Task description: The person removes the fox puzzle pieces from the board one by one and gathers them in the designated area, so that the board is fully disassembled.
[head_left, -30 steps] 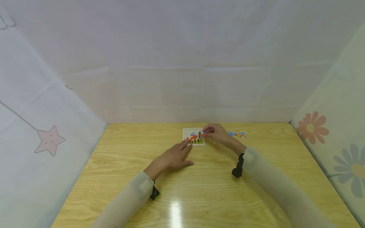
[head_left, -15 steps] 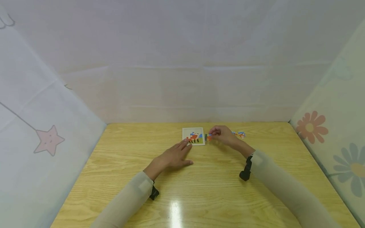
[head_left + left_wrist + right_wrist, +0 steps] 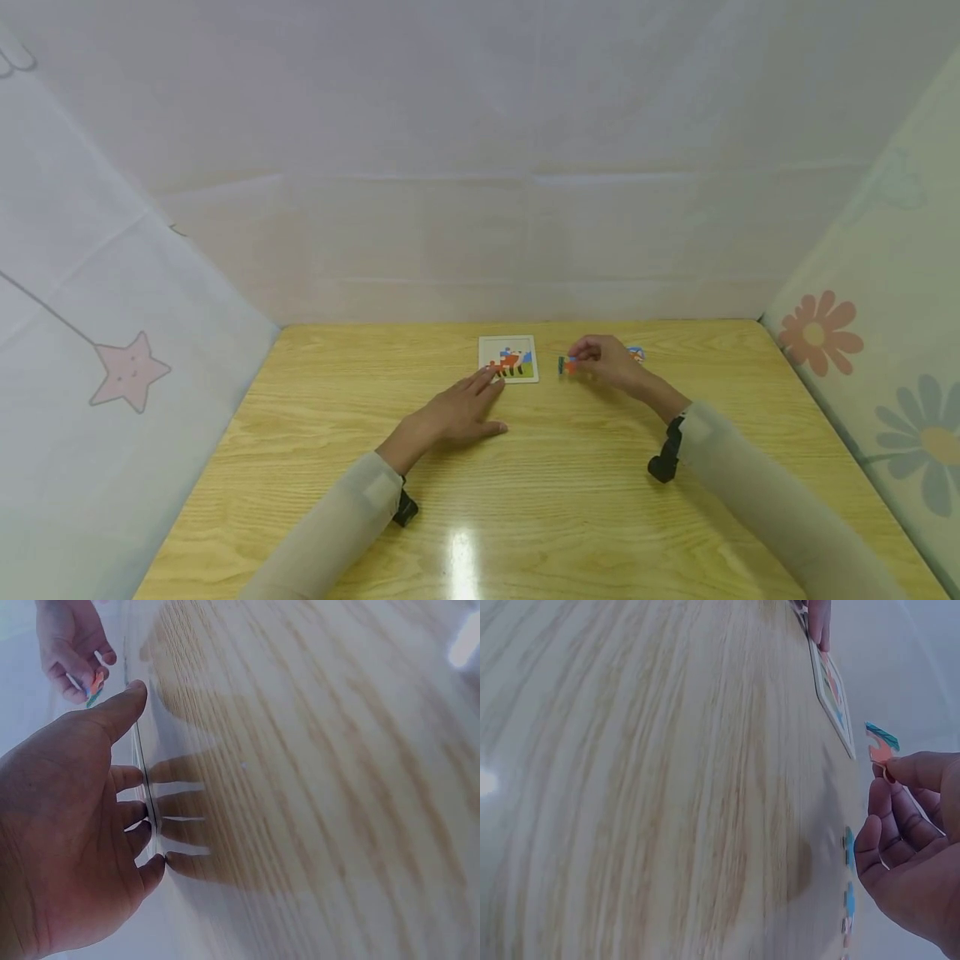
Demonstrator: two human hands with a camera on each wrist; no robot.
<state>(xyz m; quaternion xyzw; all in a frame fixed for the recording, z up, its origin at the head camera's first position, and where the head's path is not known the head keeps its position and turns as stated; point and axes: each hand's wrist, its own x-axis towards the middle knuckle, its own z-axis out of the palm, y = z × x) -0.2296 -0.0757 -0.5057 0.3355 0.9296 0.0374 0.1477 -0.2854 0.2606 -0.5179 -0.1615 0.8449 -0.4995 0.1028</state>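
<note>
In the head view a small white-framed puzzle board (image 3: 491,345) lies near the table's far side, partly filled with a red, black-legged animal picture. My left hand (image 3: 450,414) rests its straight fingertips on the board's lower left edge, thumb spread out. To the right of the board, my right hand (image 3: 611,362) pinches a puzzle piece (image 3: 881,752) between thumb and fingers. That piece is orange-red with a dark green strip at one end, and it is held above the table. Part of it is hidden by the fingertips.
Several loose puzzle pieces (image 3: 849,847) lie on the table beneath and beyond my right hand, partly covered by it in the head view. The wooden table (image 3: 525,517) ends at a pale cloth backdrop (image 3: 480,250).
My right hand has drawn the pinched puzzle piece off the board and moved it to the right, uncovering the board's right side. The left hand stays in place.
</note>
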